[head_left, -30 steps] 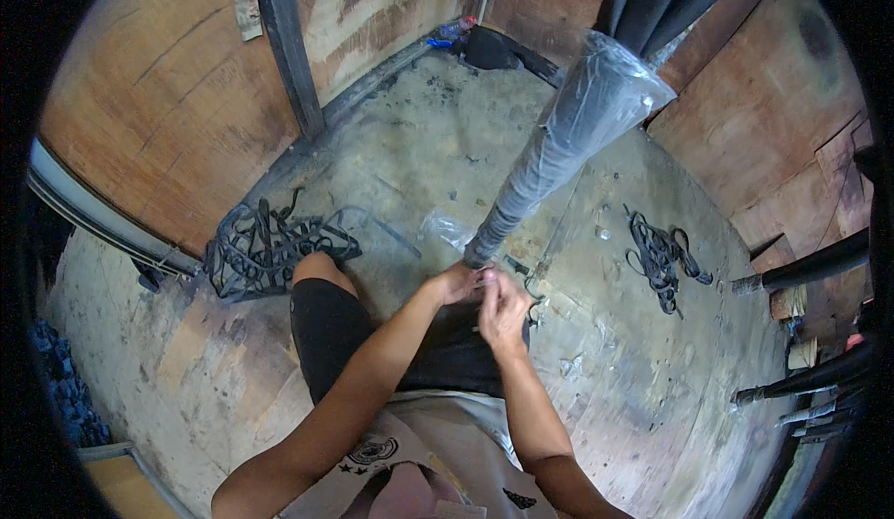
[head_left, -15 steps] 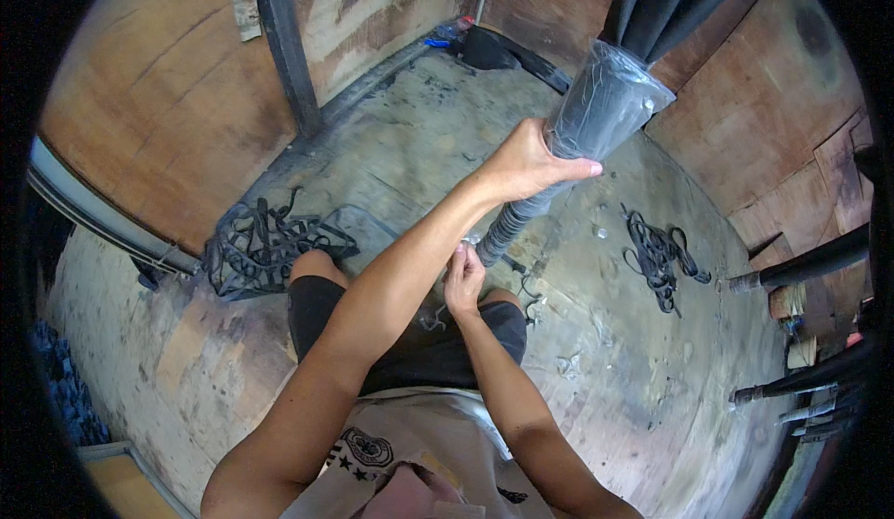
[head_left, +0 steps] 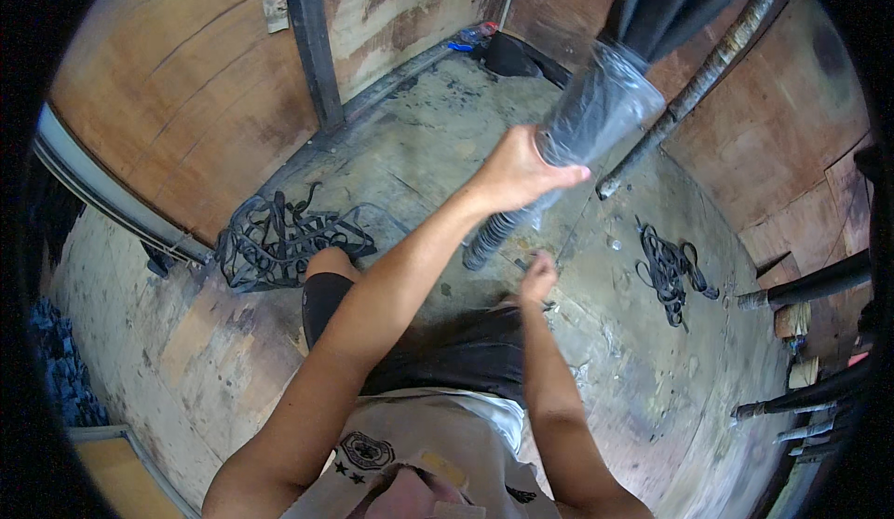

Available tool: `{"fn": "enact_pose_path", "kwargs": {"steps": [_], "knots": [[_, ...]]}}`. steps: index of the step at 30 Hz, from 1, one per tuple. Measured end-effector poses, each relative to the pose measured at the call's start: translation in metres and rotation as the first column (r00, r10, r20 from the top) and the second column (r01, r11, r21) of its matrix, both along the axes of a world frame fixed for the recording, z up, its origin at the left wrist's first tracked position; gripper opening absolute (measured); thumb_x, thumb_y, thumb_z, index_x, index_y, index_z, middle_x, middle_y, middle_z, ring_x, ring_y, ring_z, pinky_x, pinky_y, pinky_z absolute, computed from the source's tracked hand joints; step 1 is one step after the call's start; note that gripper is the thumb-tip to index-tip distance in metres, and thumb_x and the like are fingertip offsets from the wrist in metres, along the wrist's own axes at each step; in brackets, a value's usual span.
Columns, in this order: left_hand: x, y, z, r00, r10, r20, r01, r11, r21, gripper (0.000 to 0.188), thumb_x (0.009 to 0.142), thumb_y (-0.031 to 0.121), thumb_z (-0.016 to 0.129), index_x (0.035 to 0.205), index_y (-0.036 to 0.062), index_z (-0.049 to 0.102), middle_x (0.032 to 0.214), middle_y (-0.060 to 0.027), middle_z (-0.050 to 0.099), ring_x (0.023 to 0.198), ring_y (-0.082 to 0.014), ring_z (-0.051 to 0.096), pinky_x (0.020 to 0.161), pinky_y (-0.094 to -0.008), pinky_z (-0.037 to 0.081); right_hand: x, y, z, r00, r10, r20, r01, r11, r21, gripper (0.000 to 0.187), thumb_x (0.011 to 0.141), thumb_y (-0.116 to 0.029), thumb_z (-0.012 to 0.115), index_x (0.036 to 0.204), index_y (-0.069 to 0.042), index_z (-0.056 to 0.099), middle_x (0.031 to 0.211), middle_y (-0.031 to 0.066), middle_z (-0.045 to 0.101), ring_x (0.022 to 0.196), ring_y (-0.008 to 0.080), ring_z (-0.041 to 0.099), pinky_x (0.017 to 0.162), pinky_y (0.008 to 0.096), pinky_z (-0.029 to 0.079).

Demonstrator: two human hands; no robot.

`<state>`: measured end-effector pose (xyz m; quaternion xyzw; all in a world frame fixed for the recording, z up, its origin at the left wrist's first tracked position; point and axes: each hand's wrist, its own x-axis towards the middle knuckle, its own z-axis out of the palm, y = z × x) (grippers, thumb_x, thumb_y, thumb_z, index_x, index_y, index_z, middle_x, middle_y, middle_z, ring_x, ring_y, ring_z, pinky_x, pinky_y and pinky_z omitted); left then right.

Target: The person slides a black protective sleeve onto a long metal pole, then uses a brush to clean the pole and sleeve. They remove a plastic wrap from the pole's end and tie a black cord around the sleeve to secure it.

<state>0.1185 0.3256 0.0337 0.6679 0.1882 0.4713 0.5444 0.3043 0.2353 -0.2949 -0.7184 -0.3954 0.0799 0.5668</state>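
A long black bundle, dark cloth-like at the top, slants down toward me. Clear plastic (head_left: 601,100) wraps its middle, and its lower end (head_left: 489,238) is ribbed with tightly wound dark bands. My left hand (head_left: 521,170) is closed around the bundle at the bottom of the plastic, thumb across the front. Off to the right of the wound end, apart from it, is my right hand (head_left: 538,279). Motion smears its fingers, so whether it holds anything is unclear.
Tangled black strips (head_left: 289,240) lie on the floor to the left, with a smaller heap (head_left: 670,272) to the right. A rough pole (head_left: 694,91) leans at the right behind the bundle. Dark wrapped pole ends (head_left: 805,282) jut in from the right. Wooden walls (head_left: 177,100) enclose the floor.
My right hand has left the bundle's lower end and moved to the right. My left hand keeps its grip. The rough pole behind the bundle has come into sight.
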Motion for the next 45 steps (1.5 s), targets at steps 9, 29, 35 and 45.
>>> {"fn": "enact_pose_path", "kwargs": {"steps": [9,29,35,45], "knots": [[0.003,0.068,-0.007,0.938,0.345,-0.047,-0.341,0.937,0.074,0.031,0.071,0.021,0.081,0.089,-0.0012,0.071,0.086,-0.0183,0.074,0.081,-0.0253,0.073,0.075,-0.0377,0.055,0.026,-0.13,0.135,0.743,0.245,0.623,-0.265,0.962,-0.063,0.01,0.086,-0.003,0.058,0.089,-0.005,0.066,0.067,0.017,0.057,0.057,0.0379,0.057,0.054,0.0455,0.046],[0.032,0.092,-0.073,0.872,0.488,0.035,-0.488,0.864,0.125,0.042,0.072,0.026,0.084,0.103,0.0022,0.068,0.098,-0.0211,0.074,0.093,-0.0373,0.072,0.08,-0.0441,0.055,0.045,-0.236,0.056,0.994,0.018,0.107,0.033,0.891,-0.454,0.036,0.103,-0.028,0.056,0.087,0.0,0.072,0.061,0.0084,0.061,0.055,0.0193,0.061,0.055,0.0358,0.049],[0.014,0.066,-0.225,0.823,0.409,-0.396,-0.437,0.899,0.02,0.045,0.076,0.027,0.081,0.111,0.0033,0.066,0.1,-0.0227,0.073,0.096,-0.0411,0.071,0.081,-0.0476,0.055,0.053,-0.237,0.06,0.997,0.02,-0.081,-0.061,0.837,-0.544,0.046,0.106,-0.036,0.052,0.088,0.001,0.072,0.057,0.0039,0.054,0.047,0.0117,0.052,0.047,0.0298,0.044],[-0.075,0.001,-0.417,0.356,-0.249,-0.901,-0.29,0.887,-0.359,0.048,0.079,0.025,0.073,0.122,0.0033,0.068,0.117,-0.0241,0.07,0.113,-0.0358,0.067,0.091,-0.0423,0.054,0.05,-0.228,0.055,0.996,0.073,-0.044,-0.086,0.856,-0.51,0.043,0.106,-0.034,0.052,0.091,0.001,0.072,0.053,0.0027,0.049,0.047,0.0132,0.052,0.049,0.032,0.046]]}}
